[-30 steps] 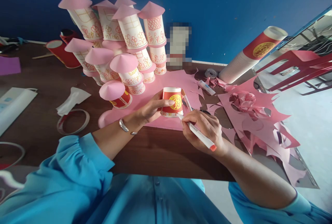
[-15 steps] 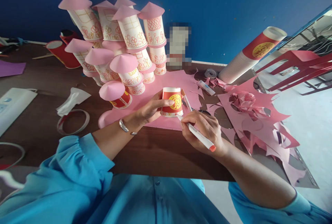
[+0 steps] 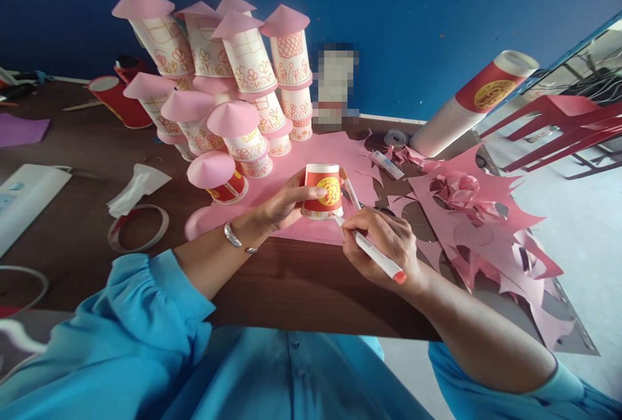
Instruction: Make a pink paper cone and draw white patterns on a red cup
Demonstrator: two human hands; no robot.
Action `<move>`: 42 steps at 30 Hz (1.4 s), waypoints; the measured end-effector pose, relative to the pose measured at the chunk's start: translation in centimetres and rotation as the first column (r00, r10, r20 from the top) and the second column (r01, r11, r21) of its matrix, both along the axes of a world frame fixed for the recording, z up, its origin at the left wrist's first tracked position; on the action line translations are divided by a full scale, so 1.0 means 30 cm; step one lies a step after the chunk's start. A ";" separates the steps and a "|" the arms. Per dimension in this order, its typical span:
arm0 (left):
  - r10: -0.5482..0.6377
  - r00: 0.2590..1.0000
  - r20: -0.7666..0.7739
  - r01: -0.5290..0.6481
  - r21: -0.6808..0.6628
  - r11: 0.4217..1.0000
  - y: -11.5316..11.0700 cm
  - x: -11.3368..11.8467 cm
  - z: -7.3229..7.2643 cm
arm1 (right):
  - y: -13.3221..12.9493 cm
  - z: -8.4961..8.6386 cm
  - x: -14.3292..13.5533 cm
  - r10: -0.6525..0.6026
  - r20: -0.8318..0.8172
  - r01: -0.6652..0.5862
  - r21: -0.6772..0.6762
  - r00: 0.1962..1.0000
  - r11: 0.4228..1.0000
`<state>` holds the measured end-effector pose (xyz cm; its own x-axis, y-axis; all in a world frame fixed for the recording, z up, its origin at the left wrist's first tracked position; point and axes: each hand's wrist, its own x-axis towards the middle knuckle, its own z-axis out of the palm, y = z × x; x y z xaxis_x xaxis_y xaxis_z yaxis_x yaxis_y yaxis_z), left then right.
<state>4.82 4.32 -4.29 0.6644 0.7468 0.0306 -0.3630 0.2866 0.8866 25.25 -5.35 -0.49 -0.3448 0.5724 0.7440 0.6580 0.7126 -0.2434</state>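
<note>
My left hand [image 3: 286, 203] is closed round a red and white paper cup [image 3: 315, 194] with a yellow emblem, its wide rim facing down and its thumb side toward me. In my right hand [image 3: 381, 242] is a white marker [image 3: 379, 256] with an orange-red end; its tip is at the lower right edge of the cup. Small coloured marks show along the cup's white lower band. Just behind my right hand lies another white pen [image 3: 350, 192]. Under the cup is pink paper [image 3: 321, 154].
Decorated cup towers [image 3: 250, 60] with pink cone roofs stand at the back left. A tall cup stack [image 3: 454, 115] leans at the back right. Pink scraps [image 3: 486, 232], a glue stick [image 3: 387, 164], grey tape [image 3: 396, 139] and a tape ring [image 3: 162, 229] lie on the table.
My right hand and the marker have shifted slightly to the right along the cup's lower edge. My left hand holds the cup almost unchanged.
</note>
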 end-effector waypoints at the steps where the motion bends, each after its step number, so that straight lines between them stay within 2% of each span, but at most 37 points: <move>1: 0.004 1.000 -0.007 -0.004 -0.001 1.000 0.001 -0.002 -0.003 | 0.000 0.000 0.000 0.005 -0.002 -0.005 -0.005 1.000 1.000; 11: -0.001 1.000 -0.013 0.001 0.004 1.000 0.003 0.002 -0.002 | -0.006 0.000 -0.003 0.042 -0.020 -0.043 -0.041 0.999 0.998; 22: 0.004 0.999 -0.032 -0.005 -0.013 1.000 -0.005 0.006 0.021 | -0.001 0.012 0.004 0.006 0.009 -0.005 -0.049 1.000 0.999; 32: 0.037 0.999 -0.002 -0.037 0.004 0.999 -0.007 0.016 0.016 | -0.003 0.017 0.000 -0.013 -0.008 0.012 -0.112 1.000 0.994; 42: 0.017 1.000 -0.018 -0.017 0.015 1.000 -0.008 0.014 0.024 | -0.009 0.026 -0.003 0.011 -0.047 -0.014 -0.051 0.999 0.999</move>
<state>5.24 4.08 -3.57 0.6522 0.7575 0.0293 -0.3512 0.2677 0.8972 25.16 -5.61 0.28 -0.3178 0.6058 0.7294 0.6361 0.7067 -0.3098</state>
